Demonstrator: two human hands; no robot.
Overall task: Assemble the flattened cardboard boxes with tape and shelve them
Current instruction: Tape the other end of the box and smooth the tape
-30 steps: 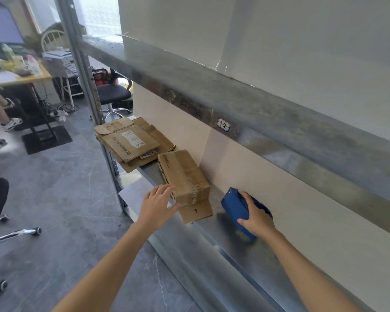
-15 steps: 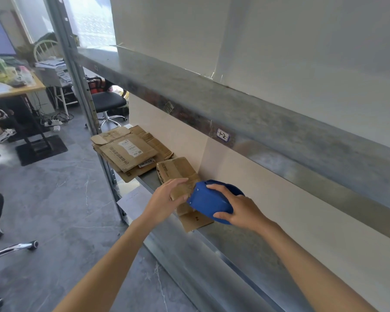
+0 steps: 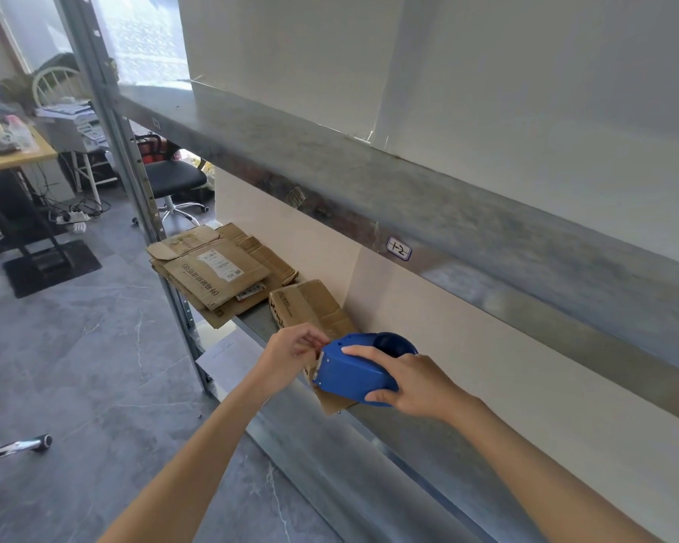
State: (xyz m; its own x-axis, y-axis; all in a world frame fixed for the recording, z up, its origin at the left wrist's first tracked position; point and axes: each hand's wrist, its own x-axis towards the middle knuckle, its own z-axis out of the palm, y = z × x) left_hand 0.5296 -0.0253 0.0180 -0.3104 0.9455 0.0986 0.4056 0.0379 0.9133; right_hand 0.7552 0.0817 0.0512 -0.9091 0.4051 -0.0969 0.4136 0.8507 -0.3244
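Two-handed on the blue tape dispenser (image 3: pixel 353 372), nearest of all: gripping its body with the right hand (image 3: pixel 412 386), fingers curled over the top and thumb underneath, and pinching at its toothed front with the left hand (image 3: pixel 291 354). Probably after the tape end, though too small to tell. Held just over the near end of a small brown box (image 3: pixel 310 307), lying on the metal shelf (image 3: pixel 408 444) against the pale back panel, one loose flap poking out past the front edge. Could easily nick a fingertip on the teeth, or lose the tape end back onto the roll if pinched too lightly. Could also drag the box off the shelf once tape sticks, with neither hand steadying it. Farther along, overhanging the shelf end: a stack of flattened boxes (image 3: pixel 212 276), not yet built.
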